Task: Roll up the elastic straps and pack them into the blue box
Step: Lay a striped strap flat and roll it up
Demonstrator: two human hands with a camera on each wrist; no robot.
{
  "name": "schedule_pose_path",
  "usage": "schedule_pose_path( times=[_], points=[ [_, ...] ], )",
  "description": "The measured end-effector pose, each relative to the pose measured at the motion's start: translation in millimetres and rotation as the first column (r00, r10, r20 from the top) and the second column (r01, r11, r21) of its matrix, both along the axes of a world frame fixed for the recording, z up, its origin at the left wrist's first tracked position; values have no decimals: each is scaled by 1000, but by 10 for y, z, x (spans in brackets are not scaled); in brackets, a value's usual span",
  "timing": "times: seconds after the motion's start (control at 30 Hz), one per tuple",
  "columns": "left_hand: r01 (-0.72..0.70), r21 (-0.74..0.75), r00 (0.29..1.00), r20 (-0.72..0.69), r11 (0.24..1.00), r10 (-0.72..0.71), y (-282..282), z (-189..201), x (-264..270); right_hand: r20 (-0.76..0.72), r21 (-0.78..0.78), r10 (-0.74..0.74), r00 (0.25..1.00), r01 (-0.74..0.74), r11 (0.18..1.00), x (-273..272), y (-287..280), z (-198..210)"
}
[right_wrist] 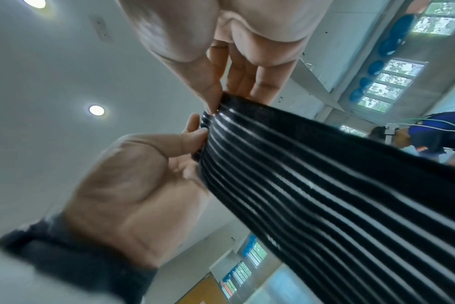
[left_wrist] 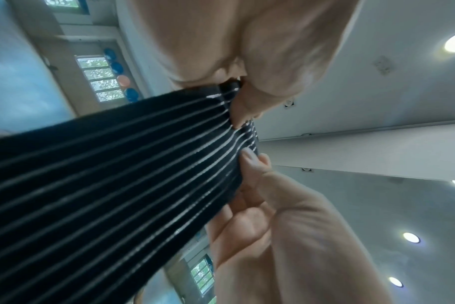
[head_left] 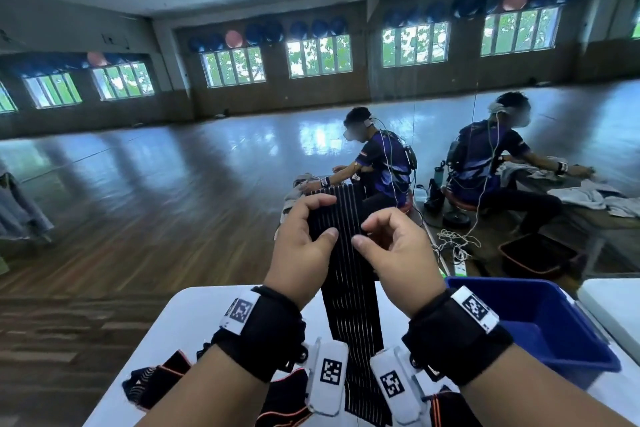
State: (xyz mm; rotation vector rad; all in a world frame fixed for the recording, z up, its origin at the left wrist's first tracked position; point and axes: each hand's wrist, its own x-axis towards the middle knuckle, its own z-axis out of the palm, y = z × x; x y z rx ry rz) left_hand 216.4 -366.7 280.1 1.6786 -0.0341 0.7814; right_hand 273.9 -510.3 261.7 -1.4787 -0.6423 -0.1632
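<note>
I hold a long black elastic strap (head_left: 349,288) with thin white stripes upright above the white table (head_left: 194,315). My left hand (head_left: 322,218) pinches its upper left edge between thumb and curled fingers. My right hand (head_left: 363,232) pinches the upper right edge. In the left wrist view the strap (left_wrist: 117,174) has its top end turned over between the left hand (left_wrist: 237,98) and the right hand (left_wrist: 247,164). The right wrist view shows the same strap (right_wrist: 325,185) and both pinches. The blue box (head_left: 519,305) stands on the table to the right of my right wrist.
More dark straps with orange trim (head_left: 156,381) lie on the table near my forearms. A second white surface (head_left: 616,305) lies right of the box. Ahead are a wooden floor, a mirror wall, a seated person (head_left: 381,166) and a dark red bin (head_left: 533,253).
</note>
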Motion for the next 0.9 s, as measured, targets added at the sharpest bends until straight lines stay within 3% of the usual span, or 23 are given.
schedule_pose_path(
  times=[0.1,0.2,0.33,0.43,0.67,0.9],
  points=[
    [43,-74,998,-34,996,-46,-7,-82,88,-25,-122,28,999,-31,992,-116,-72,-328],
    [55,-123,995,-79,991,-65,9,-181,234,-169,-280,83,982,-128,951,-271,-214,-862],
    [10,-158,986,-165,987,-37,92,-416,541,-395,-470,149,907,-339,815,-532,-448,-1643],
    [-28,-185,968,-251,982,-19,178,-654,803,-542,-458,140,829,-431,777,-733,-600,-2009],
    [-34,12,852,-523,999,35,342,-1728,1252,-727,-478,-25,686,-479,737,-1116,-831,-2381],
    [61,228,682,-721,972,126,448,-2740,1480,-676,-640,-303,671,-332,693,-1376,-992,-2727]
  ],
)
